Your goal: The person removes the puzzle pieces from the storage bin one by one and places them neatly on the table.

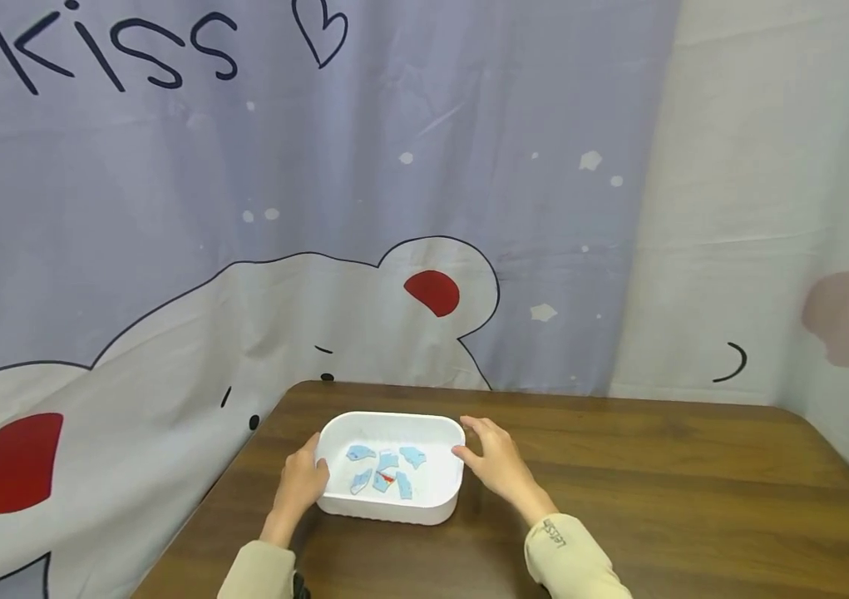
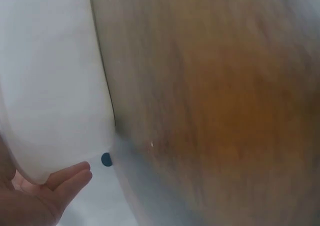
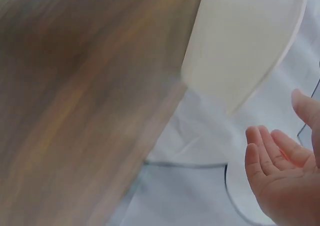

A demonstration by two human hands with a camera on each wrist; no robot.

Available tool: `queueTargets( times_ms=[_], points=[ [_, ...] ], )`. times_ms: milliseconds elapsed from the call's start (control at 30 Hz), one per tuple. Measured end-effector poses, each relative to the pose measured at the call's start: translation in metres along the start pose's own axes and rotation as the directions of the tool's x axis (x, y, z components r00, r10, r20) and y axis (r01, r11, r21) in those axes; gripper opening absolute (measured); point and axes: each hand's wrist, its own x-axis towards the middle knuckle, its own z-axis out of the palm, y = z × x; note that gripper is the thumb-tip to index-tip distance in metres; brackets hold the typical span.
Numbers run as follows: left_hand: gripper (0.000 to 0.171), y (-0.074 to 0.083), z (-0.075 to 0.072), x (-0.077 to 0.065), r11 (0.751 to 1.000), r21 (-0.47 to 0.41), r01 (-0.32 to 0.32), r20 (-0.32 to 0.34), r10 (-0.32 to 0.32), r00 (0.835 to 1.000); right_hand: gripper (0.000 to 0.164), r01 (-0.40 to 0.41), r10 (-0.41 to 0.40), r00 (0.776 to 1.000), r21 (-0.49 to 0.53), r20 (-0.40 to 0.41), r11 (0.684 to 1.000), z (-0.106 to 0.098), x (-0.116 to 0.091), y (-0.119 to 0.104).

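A white plastic basin [image 1: 431, 502] with rounded corners sits on the table. Several flat, irregular light-blue pieces [image 1: 387, 458] lie in it, one with a red mark. My left hand [image 1: 299, 482] holds the basin's left end, thumb over the rim and fingers along the outer wall; in the left wrist view the fingers [image 2: 72, 183] reach beside the white wall. At the basin's right end is my right hand [image 1: 501, 462], with its fingers spread. In the right wrist view those fingers [image 3: 272, 153] are loosely bent and stand apart from the basin wall [image 3: 235, 46].
The brown wooden table [image 1: 663, 491] extends far to the right of the basin. Behind it hangs a printed curtain [image 1: 544, 200] with bear drawings, reaching down to the table's back and left edges.
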Motion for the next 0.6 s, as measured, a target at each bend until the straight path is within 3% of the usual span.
queueTargets(
  times_ms=[300,600],
  points=[
    [0.056,0.002,0.000,-0.001,1.000,-0.019,0.004,-0.064,-0.005,0.998,0.043,0.060,-0.065,0.993,0.054,0.097,0.997,0.039,0.010,-0.021],
    [0.054,0.000,0.005,-0.001,0.989,-0.145,0.027,-0.115,-0.044,0.992,0.045,-0.002,-0.028,0.982,0.156,0.189,0.988,0.063,0.017,-0.032]
  ],
)
